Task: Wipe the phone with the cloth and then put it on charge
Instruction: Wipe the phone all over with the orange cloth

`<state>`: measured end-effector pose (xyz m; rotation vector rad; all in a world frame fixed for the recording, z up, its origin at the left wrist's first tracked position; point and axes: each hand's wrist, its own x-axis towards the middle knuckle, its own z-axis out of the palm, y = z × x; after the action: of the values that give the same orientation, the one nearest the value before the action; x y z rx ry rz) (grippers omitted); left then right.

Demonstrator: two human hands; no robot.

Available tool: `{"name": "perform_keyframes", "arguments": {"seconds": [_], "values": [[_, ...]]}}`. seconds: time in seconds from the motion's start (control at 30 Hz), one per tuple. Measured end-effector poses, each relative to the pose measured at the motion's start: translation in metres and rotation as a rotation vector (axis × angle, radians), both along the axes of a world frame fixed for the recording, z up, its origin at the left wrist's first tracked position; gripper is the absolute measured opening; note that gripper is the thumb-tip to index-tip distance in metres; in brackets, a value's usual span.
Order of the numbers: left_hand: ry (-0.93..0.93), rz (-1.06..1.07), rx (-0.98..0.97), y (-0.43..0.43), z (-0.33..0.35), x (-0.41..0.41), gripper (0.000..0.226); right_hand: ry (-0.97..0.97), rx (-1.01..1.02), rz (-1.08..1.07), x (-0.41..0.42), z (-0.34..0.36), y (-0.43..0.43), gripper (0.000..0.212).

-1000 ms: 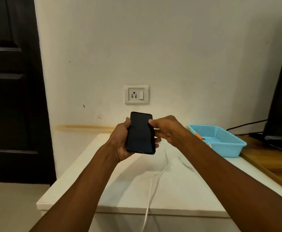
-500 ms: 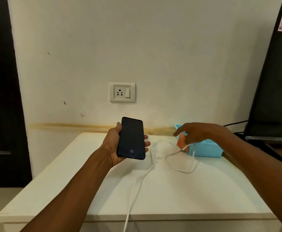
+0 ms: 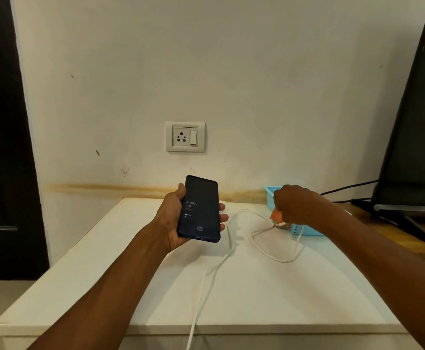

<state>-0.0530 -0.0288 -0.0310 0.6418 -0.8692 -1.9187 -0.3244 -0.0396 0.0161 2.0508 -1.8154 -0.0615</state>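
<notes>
My left hand [image 3: 172, 218] holds a dark phone [image 3: 201, 195] upright above the white table [image 3: 269, 304]. Its screen faces me and shows a dim lock screen reading "Sunday". My right hand [image 3: 298, 204] is closed at the front corner of the blue basket [image 3: 307, 231], pinching the plug end [image 3: 279, 225] of a white charging cable [image 3: 229, 251]. An orange cloth [image 3: 275, 216] shows just under that hand, mostly hidden by it. The cable loops across the table and drops over the front edge.
A white wall socket with a switch [image 3: 184, 136] sits on the wall behind the phone. At the right, a dark TV [image 3: 418, 122] stands on a wooden board [image 3: 408, 239] with black leads. A dark door [image 3: 1, 147] is at the left.
My right hand left the phone, went right to the basket and closed on the cable end. The phone screen has lit up. My view has shifted.
</notes>
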Motion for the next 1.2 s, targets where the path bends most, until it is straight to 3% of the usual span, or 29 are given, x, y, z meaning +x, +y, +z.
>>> {"name": "perform_keyframes", "arguments": {"seconds": [0.1, 0.17, 0.43, 0.57, 0.63, 0.73, 0.93, 1.2], "values": [[0.000, -0.004, 0.001, 0.001, 0.000, 0.000, 0.080, -0.025, -0.074, 0.006, 0.000, -0.001, 0.001, 0.021], [0.003, -0.002, 0.003, 0.001, 0.000, 0.000, 0.080, -0.139, -0.116, -0.002, -0.001, 0.003, 0.001, 0.020], [0.001, 0.008, 0.002, 0.006, 0.003, -0.002, 0.079, -0.983, -0.556, -0.006, -0.016, 0.031, 0.000, 0.019], [0.016, 0.006, 0.011, 0.013, 0.005, -0.006, 0.079, -1.333, -0.538, -0.011, 0.009, 0.037, 0.005, 0.025], [0.026, 0.002, 0.017, 0.015, 0.005, -0.010, 0.079, -1.313, -0.559, 0.004, 0.032, 0.032, 0.011, 0.021], [0.012, 0.005, 0.016, 0.017, 0.004, -0.016, 0.078, -1.106, -0.630, 0.073, 0.071, 0.016, 0.023, 0.021], [-0.017, 0.131, 0.013, 0.011, -0.003, -0.021, 0.065, -0.872, -0.474, 0.227, 0.129, -0.036, 0.036, 0.025], [0.010, 0.142, 0.003, 0.006, -0.012, -0.019, 0.071, -0.852, -0.252, 0.326, 0.143, -0.057, 0.024, 0.048]]}}
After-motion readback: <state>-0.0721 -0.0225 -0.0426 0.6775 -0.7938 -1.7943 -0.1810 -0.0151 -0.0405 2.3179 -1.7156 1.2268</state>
